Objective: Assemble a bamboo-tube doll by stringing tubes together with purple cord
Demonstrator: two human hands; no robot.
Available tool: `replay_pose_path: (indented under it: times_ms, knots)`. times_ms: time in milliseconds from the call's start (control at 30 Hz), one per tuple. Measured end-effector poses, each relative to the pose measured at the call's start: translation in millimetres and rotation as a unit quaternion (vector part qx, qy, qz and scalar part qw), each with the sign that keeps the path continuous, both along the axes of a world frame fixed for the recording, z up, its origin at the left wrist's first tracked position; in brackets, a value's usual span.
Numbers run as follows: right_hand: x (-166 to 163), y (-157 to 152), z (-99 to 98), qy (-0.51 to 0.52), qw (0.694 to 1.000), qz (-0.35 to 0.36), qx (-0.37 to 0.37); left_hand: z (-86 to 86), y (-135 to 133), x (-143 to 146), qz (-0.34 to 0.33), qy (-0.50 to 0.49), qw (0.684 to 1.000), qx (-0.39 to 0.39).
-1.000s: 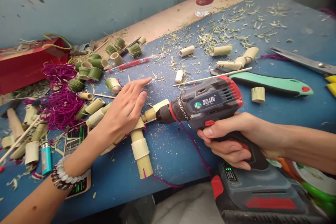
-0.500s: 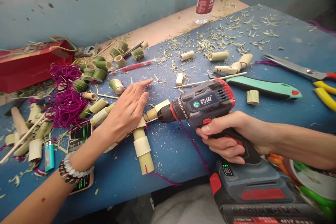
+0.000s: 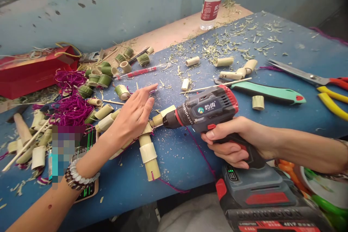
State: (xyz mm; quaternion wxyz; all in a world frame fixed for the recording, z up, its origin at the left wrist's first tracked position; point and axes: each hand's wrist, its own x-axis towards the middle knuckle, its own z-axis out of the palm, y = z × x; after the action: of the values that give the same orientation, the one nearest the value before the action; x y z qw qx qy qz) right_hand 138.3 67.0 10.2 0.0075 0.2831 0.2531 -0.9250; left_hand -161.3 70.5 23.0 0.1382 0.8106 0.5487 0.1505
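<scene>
My right hand (image 3: pixel 233 141) grips a cordless drill (image 3: pixel 209 110) by its handle, the index finger at the red trigger. The drill lies nearly level and points left; its thin bit meets a jointed bamboo piece (image 3: pixel 149 154) beside my left palm. My left hand (image 3: pixel 136 114) rests over that piece, fingers stretched out and thumb apart, its lower edge against the bamboo. Part of the bamboo is hidden under this hand. A purple string (image 3: pixel 174 188) runs from a hole in the bamboo's lower end.
Purple string (image 3: pixel 72 108), bamboo rings (image 3: pixel 104 80) and a phone (image 3: pixel 91 188) lie left. A green-handled knife (image 3: pixel 269 92), scissors (image 3: pixel 304 72) and yellow handles (image 3: pixel 333 105) lie right. Behind stand a bottle (image 3: pixel 213 3) and a red box (image 3: pixel 35 70). Shavings litter the blue table (image 3: pixel 282 43).
The view has shifted slightly. Both hands, the drill and the bamboo piece keep nearly the same places relative to each other.
</scene>
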Motion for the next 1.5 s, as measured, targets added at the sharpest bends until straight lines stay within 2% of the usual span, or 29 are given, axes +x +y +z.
replay_pose_path:
  times_ms: [333, 633, 933, 1500]
  knots:
    - [-1.2, -0.9, -3.1, 0.001, 1.0, -0.008, 0.006, -3.7, 2.0, -3.3, -0.007, -0.002, 1.0, 0.01]
    - [-6.2, -2.9, 7.7, -0.016, 0.999, -0.011, 0.031, -5.6, 2.8, -2.6, -0.024, 0.012, 0.999, 0.037]
    - [-4.9, -2.9, 3.2, -0.006, 1.0, -0.011, 0.02, -8.5, 4.0, -7.4, -0.05, 0.013, 0.997, 0.063]
    - [-7.1, -1.8, 1.6, 0.014, 1.0, -0.011, 0.018, -7.5, 2.2, -6.9, -0.038, 0.001, 0.998, 0.053]
